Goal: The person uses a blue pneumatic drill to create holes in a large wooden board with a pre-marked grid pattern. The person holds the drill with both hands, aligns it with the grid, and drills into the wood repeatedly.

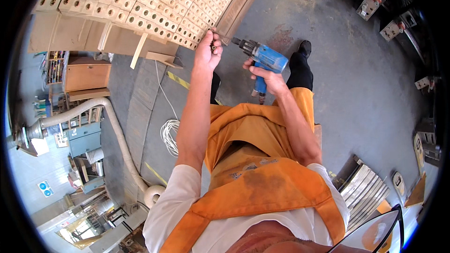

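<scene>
My right hand [271, 78] is wrapped round the grip of a blue power driver [272, 59] with a dark nose, which points left toward my other hand. My left hand [207, 52] is raised at the near right corner of a large stack of pale wooden blocks [159, 7]. Its fingers are curled around several small dark metal inserts [213, 46], and its fingertips are at the stack's edge. The block ends have rows of round holes; some near the corner show metallic rings, others look like bare wood.
Cardboard [56, 33] lies under the stack, with loose wood strips [139, 50] jutting out. A coiled white cable [169, 137] and a ribbed hose [117, 136] lie on the left. Stacked boards [363, 187] stand at the lower right; machine parts [370, 7] line the right side.
</scene>
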`<action>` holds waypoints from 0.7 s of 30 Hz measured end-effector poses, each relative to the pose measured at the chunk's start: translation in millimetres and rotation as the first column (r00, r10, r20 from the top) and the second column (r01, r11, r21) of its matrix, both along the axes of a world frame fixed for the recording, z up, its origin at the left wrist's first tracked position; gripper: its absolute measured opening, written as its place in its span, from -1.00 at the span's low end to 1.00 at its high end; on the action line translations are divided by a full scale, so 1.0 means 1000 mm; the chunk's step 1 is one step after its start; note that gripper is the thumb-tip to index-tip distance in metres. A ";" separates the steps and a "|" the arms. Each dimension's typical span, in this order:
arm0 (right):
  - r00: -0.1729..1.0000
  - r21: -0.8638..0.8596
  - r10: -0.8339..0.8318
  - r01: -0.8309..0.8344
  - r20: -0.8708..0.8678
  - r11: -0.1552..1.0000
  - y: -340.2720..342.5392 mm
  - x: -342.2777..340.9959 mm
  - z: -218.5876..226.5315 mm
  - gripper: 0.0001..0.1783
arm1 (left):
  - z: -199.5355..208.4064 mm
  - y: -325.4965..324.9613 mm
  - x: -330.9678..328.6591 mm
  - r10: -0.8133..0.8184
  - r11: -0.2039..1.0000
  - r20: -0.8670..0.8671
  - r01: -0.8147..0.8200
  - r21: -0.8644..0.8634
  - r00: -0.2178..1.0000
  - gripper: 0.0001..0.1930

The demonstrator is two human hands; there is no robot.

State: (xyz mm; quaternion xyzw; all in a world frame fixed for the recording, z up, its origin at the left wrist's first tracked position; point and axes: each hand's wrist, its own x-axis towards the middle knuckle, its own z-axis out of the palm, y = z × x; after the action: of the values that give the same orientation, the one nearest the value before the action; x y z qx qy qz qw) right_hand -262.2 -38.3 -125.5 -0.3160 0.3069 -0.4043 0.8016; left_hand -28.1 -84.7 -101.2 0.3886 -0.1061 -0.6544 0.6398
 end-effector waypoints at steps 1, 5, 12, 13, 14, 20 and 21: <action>0.999 0.017 -0.009 0.008 0.032 1.000 -0.003 0.009 -0.001 -0.68 | 0.001 -0.005 -0.002 0.021 0.999 -0.060 -0.022 -0.025 0.998 -0.81; 0.997 0.050 -0.007 0.003 0.076 0.999 -0.013 0.026 0.005 -0.70 | -0.002 -0.008 0.000 0.069 0.997 -0.074 -0.068 0.022 0.995 -0.83; 1.000 0.034 -0.008 0.009 -0.015 0.999 -0.015 0.023 0.011 -0.76 | 0.003 0.017 0.002 -0.091 0.995 -0.029 0.092 0.050 0.995 -0.79; 1.000 0.032 -0.010 0.010 -0.009 0.999 -0.016 0.024 0.011 -0.76 | 0.003 0.023 0.001 -0.116 0.992 -0.020 0.116 0.044 0.993 -0.79; 1.000 0.029 -0.007 0.008 -0.009 1.000 -0.016 0.023 0.012 -0.76 | 0.002 0.030 -0.001 -0.141 0.989 -0.010 0.141 0.038 0.990 -0.79; 0.999 0.020 0.002 -0.001 -0.032 1.000 -0.018 0.023 0.010 -0.75 | -0.013 0.060 -0.001 -0.177 0.980 0.105 0.165 0.114 0.979 -0.78; 0.999 0.012 0.005 -0.004 -0.042 1.000 -0.018 0.022 0.011 -0.75 | -0.013 0.064 -0.002 -0.171 0.980 0.106 0.158 0.118 0.980 -0.78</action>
State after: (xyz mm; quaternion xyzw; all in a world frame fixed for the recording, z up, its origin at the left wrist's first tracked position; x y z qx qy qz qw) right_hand -239.9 -56.5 -114.7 -0.3202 0.3253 -0.3938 0.7978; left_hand -29.9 -21.0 -114.3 0.4502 -0.1387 -0.6863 0.5541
